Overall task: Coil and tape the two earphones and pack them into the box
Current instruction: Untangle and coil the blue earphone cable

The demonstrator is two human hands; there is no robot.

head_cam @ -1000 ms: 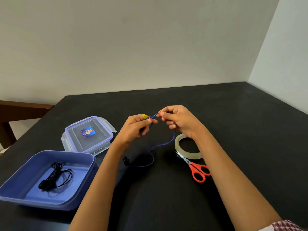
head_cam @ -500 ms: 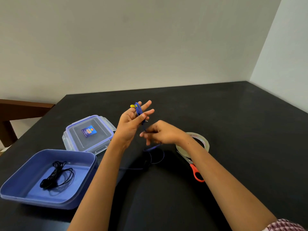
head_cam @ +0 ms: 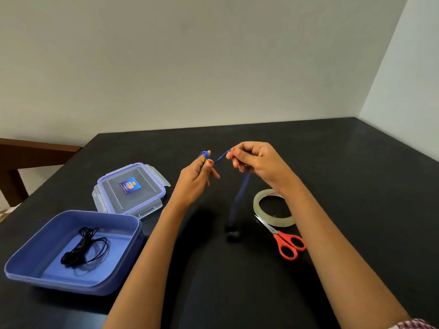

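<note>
Both hands are raised over the table (head_cam: 344, 162), fingertips facing each other, near but not touching.

left hand (head_cam: 196, 178): the blue earphone (head_cam: 240, 198) cable is looped round the fingertips with the thumb pressed against the loops. A yellow bit shows beside the thumb tip. The other fingers are curled in.

right hand (head_cam: 260, 162): thumb and index pinch the cable just right of the left fingertips, and the other 3 fingers are curled toward the palm. A short taut run of cable spans the 2 grips. The rest hangs down from under the right fingers, blurred. The dark end piece at the bottom is at or just above the table, can't tell which.

black earphone (head_cam: 83, 245): loose coil inside the box (head_cam: 71, 213), down-left of the left fingers and well apart from them.

lid (head_cam: 130, 186): flat on the table, left of the left fingers, just behind the box.

tape roll (head_cam: 273, 210): flat on the table below the right wrist.

scissors (head_cam: 287, 243): red handles, closed, blade tips at the roll's near edge.
</note>
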